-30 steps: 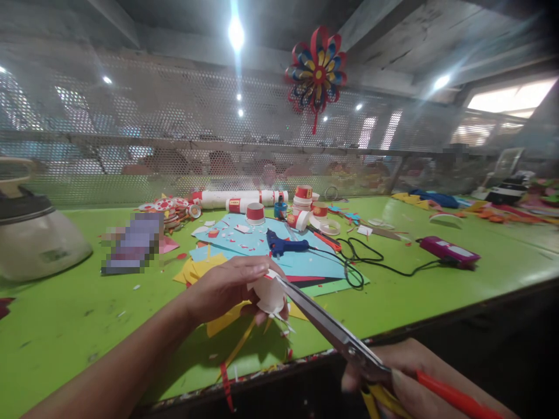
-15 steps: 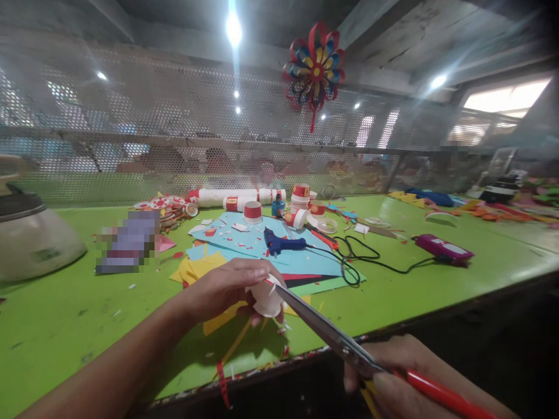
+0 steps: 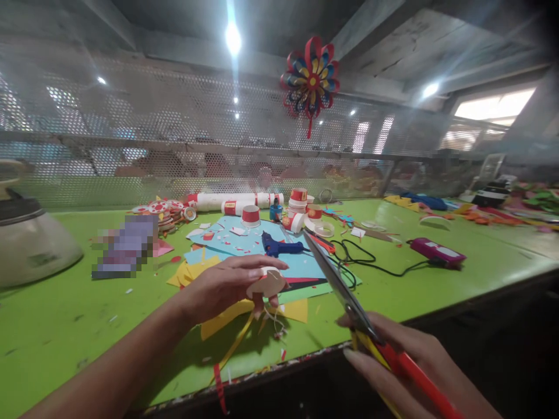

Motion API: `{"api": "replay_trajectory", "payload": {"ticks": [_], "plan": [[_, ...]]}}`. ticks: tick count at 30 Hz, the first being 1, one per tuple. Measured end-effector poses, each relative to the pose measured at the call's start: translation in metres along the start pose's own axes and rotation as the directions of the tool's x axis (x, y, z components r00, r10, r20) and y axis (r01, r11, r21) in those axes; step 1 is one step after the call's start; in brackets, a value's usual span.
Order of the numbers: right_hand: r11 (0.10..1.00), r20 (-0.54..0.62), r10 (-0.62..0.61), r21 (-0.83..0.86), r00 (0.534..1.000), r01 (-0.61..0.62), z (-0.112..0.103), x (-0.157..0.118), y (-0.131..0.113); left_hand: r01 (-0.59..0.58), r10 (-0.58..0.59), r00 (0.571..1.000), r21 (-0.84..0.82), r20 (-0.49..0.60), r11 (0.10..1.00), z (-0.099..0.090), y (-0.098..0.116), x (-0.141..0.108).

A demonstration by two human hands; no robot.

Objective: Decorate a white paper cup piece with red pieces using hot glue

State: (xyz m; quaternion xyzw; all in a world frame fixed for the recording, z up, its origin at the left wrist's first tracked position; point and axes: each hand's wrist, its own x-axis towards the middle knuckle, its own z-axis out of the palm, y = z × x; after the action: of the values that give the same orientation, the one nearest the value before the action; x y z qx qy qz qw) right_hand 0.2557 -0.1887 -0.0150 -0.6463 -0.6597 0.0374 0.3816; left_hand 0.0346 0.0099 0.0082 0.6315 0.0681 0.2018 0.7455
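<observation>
My left hand [image 3: 225, 285] is closed around a small white paper cup piece [image 3: 266, 284] with a bit of red on it, held above the table's front part. Fingers lie over its top and beneath it. In my right hand [image 3: 393, 355] is a pair of scissors [image 3: 340, 285] with red and yellow handles, blades pointing up and away to the left. The blades look nearly together and stand apart from the cup piece. Below the left hand lie yellow paper sheets [image 3: 227, 319], thin white strips [image 3: 275, 323] and a red paper strip [image 3: 219, 387] over the table edge.
On the green table [image 3: 144, 343] lie light blue sheets [image 3: 227, 233], a blue glue gun [image 3: 283, 244], a corded purple box [image 3: 437, 253] and red-and-white paper cups [image 3: 250, 216]. A large pale container [image 3: 35, 250] stands left. A paper flower [image 3: 312, 81] hangs above the mesh.
The scissors have come away from the cup piece, their blades swinging upward and right. The cup piece has turned in my left hand, showing a smoother rim.
</observation>
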Motion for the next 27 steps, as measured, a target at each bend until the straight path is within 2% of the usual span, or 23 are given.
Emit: {"api": "replay_trajectory", "payload": {"ticks": [1,2,4,6,9,12,17,21,27], "plan": [[1.0,0.044,-0.015,0.012,0.999,0.015,0.004,0.006,-0.005,0.003,-0.003,1.0,0.005,0.012,1.0,0.001,-0.001,0.0],[0.999,0.026,-0.046,0.029,0.999,0.045,0.008,0.014,-0.011,0.005,-0.005,1.0,0.015,0.025,1.0,0.002,-0.001,0.0],[0.997,-0.116,-0.071,0.021,0.991,0.074,0.015,0.03,-0.022,0.013,-0.015,0.999,0.045,0.042,0.999,0.005,-0.003,0.0],[0.986,-0.17,-0.16,0.017,0.972,0.165,0.022,0.046,-0.031,0.028,-0.031,0.998,0.067,0.053,0.997,0.007,-0.005,0.0],[0.966,-0.109,-0.248,0.04,0.963,0.254,0.032,0.061,-0.039,0.043,-0.05,0.997,0.113,0.056,0.993,0.009,-0.006,0.001],[0.952,-0.094,-0.301,0.027,0.949,0.305,0.038,0.07,-0.043,0.052,-0.063,0.996,0.179,0.06,0.983,0.01,-0.006,0.0],[0.922,-0.061,-0.384,0.019,0.921,0.386,0.04,0.077,-0.044,0.059,-0.091,0.988,0.238,0.126,0.97,0.008,-0.005,-0.001],[0.908,-0.037,-0.416,0.038,0.909,0.417,0.04,0.08,-0.044,0.047,-0.08,0.987,0.226,0.142,0.973,0.006,-0.007,-0.001],[0.913,-0.015,-0.403,0.053,0.915,0.404,0.038,0.078,-0.044,0.051,-0.087,0.982,0.212,0.167,0.976,0.005,-0.008,-0.001]]}}
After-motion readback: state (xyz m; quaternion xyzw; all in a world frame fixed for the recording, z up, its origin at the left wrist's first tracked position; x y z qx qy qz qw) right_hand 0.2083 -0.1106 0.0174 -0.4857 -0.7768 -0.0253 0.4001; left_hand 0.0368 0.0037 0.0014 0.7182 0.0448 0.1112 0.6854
